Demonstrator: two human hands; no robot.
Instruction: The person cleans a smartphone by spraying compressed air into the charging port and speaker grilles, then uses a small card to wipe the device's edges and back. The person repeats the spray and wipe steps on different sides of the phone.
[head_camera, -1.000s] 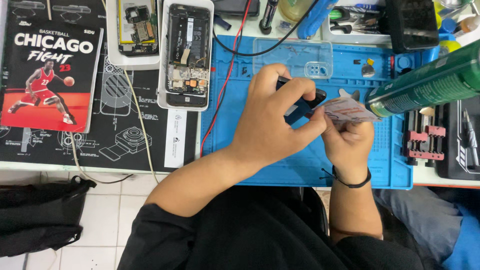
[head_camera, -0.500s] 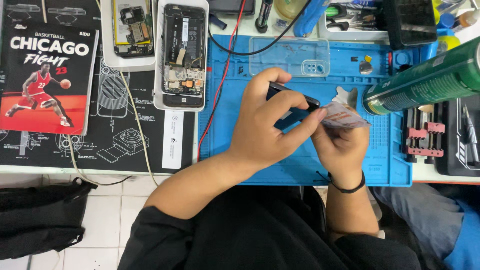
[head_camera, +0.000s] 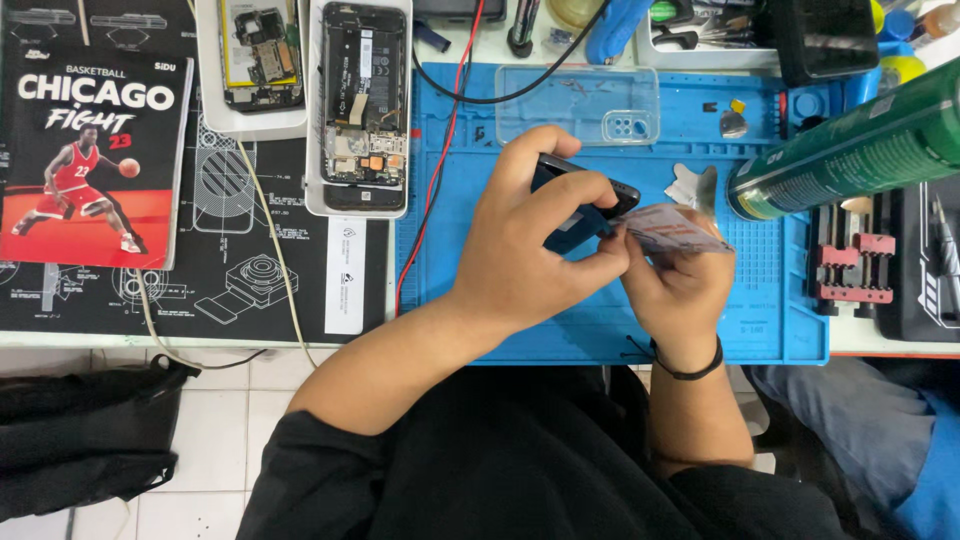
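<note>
My left hand grips a dark phone tilted on edge above the blue work mat. My right hand pinches a thin plastic card whose edge meets the phone's side, right by my left thumb. Most of the phone is hidden by my left fingers. A black band circles my right wrist.
Two opened phones lie on white trays at the back left, beside a red basketball booklet. A clear phone case rests on the mat's far side. A green spray can juts in from the right, with red clamps below.
The phone and both hands have stayed together over the mat; the view has shifted slightly. The card remains against the phone's edge.
</note>
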